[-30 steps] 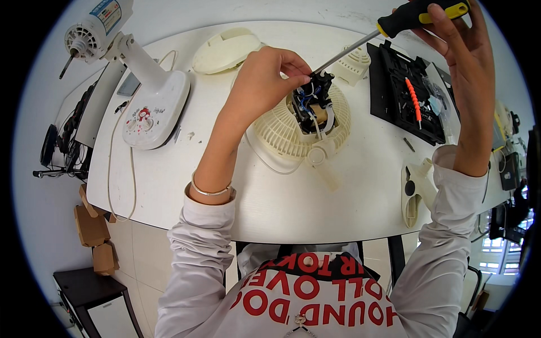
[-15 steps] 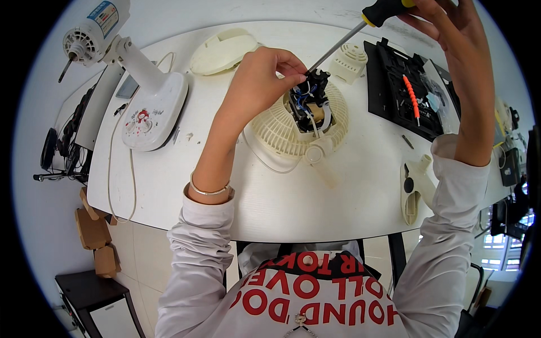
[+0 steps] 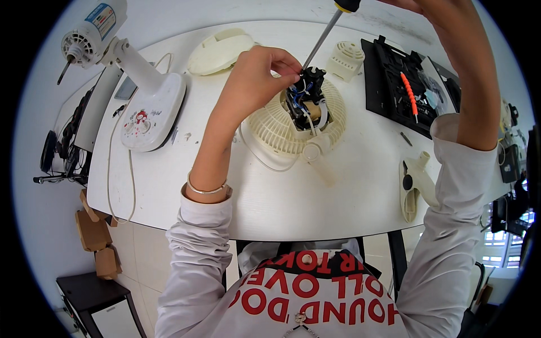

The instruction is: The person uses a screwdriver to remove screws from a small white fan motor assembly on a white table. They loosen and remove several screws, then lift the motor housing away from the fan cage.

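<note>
A cream fan head [image 3: 265,132] lies grille down on the table, its dark motor assembly [image 3: 307,104] with blue and white wires exposed on top. My left hand [image 3: 256,79] pinches thumb and fingers together at the motor's far edge, beside the screwdriver's tip; what they hold is hidden. A long screwdriver [image 3: 324,39] with a black and yellow handle slants down to that spot. My right hand [image 3: 414,7] is at the top edge, mostly cut off, its fingers by the handle's upper end, which runs out of view.
A white fan stand [image 3: 152,112] with a bare motor stands at left. Behind lie a cream oval cover [image 3: 220,53] and a vented housing [image 3: 346,59]. At right are a black tool case [image 3: 389,84], a small bit [image 3: 406,138] and a cream neck part [image 3: 414,188].
The screwdriver's handle has swung up and left, so the shaft stands steeper, and my right hand has moved partly out of view. My left hand stays pinched by the motor.
</note>
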The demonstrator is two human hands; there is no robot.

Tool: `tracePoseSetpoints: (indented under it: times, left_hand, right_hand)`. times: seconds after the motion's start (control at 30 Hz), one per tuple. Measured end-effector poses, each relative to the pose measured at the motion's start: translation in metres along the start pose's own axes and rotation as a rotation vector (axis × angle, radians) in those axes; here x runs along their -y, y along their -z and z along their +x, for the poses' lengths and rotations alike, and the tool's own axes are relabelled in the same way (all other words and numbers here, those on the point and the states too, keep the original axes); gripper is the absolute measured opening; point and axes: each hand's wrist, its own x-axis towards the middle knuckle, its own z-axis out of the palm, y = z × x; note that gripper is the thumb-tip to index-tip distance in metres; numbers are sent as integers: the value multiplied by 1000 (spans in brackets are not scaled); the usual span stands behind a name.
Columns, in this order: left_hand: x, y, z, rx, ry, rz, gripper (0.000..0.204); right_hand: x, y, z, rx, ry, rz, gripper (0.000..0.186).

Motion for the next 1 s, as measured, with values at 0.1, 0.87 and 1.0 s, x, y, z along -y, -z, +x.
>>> tracePoseSetpoints:
  times: [0.1,0.87,1.0]
  left_hand:
    - [0,0,0,0,10,-5,16]
    - [3,-1,1,-39,-26,-2,13]
    - [3,-1,1,-30,-21,7,13]
  right_hand:
    - [20,-11,4,-36,-41,-51,53]
    - [13,-2,11,95,51,-147,49]
    - [17,2,12,145,-10,-168,49]
